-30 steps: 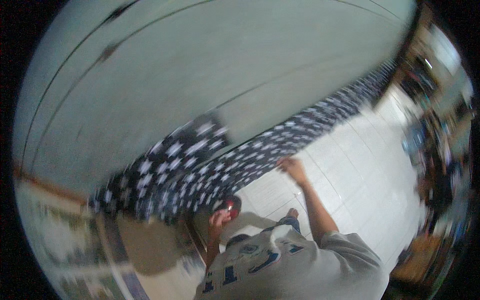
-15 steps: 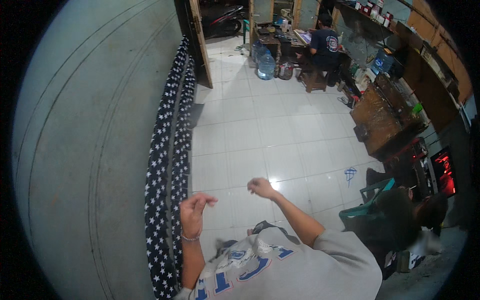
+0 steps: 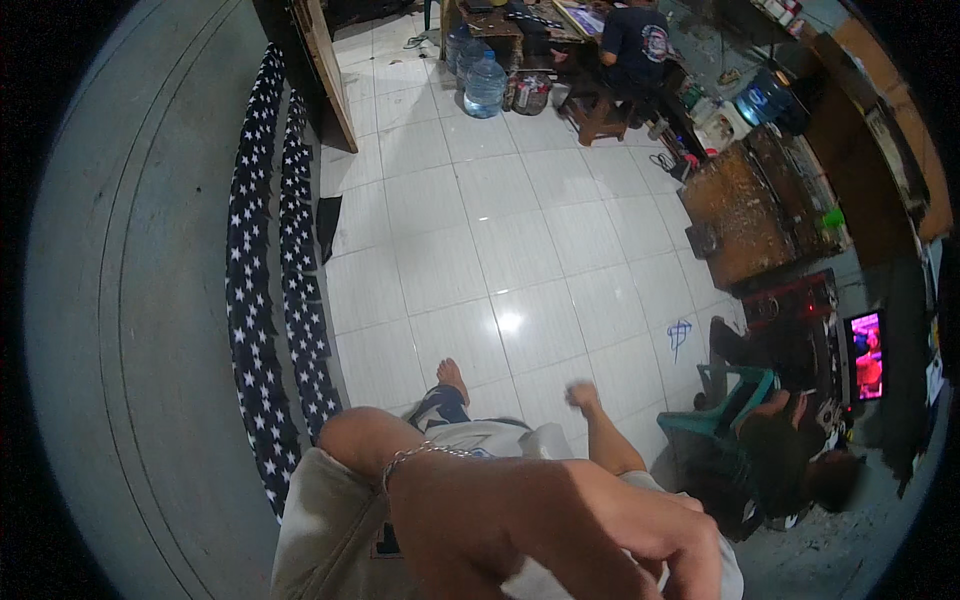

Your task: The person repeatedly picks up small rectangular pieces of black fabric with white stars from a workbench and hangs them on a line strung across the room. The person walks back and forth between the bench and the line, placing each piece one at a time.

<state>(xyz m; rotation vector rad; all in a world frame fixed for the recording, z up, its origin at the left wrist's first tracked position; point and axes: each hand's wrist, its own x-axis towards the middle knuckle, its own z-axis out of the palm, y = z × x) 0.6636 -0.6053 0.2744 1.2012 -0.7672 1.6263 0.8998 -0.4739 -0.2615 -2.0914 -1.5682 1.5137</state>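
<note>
My left hand (image 3: 560, 525), with a silver chain bracelet, is raised very close to the camera and fills the bottom middle, fingers curled; anything inside them is hidden. My right hand (image 3: 582, 396) hangs low over the tiles, small and smeared by motion, so its fingers are unclear. Beneath are my grey shirt and a bare foot (image 3: 450, 378). Along the left, two long strips of black cloth (image 3: 250, 260) printed with white stars lie at the wall, away from both hands.
White tiled floor (image 3: 530, 240) stretches ahead to an open door (image 3: 330, 90). A person (image 3: 630, 50) sits at a cluttered bench near water jugs (image 3: 485, 88). At right stand a wooden cabinet (image 3: 750, 210), a lit screen (image 3: 865, 355) and another seated person (image 3: 790, 450) on a green chair.
The view has swung from the star-printed cloth toward the room. My left hand has risen close to the camera; the red object it was at a second ago is out of sight.
</note>
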